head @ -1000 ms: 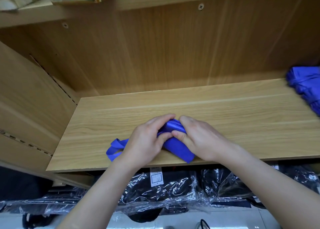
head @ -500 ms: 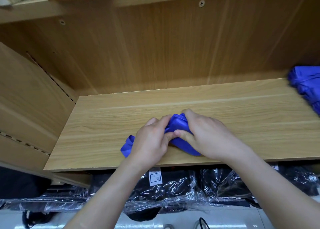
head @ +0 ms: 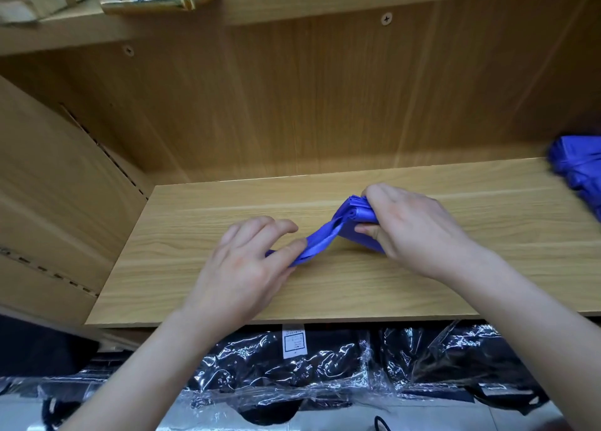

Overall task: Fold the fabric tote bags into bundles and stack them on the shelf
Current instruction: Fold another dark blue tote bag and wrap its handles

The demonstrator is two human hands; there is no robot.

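Both hands are working on one bright blue fabric tote bag (head: 356,220), which is lying folded into a thick wad on the pale wooden shelf (head: 471,287), roughly midway along the board. My right hand (head: 413,229) is clamping that wad, fingers curling over its top and thumb pressing in from the near side. My left hand (head: 247,268) is pinching the flat blue strap (head: 317,242) that is trailing out of the wad, thumb on top, and the strap is running nearly taut between the two hands.

I am judging this to be the tying-off step, with the strap about to be wound round the folds. Trouble is likeliest at my right hand: the fabric is looking thin and springy, so any easing there is going to let the layers fan open. My left pinch is sitting near the strap's end, so a hard tug is risking a slip. Pulling towards me is also risking dragging the wad off the front edge onto the black goods in clear plastic wrap (head: 325,365) below. The heap of blue folded bags (head: 579,170) is waiting well apart, at the far right.
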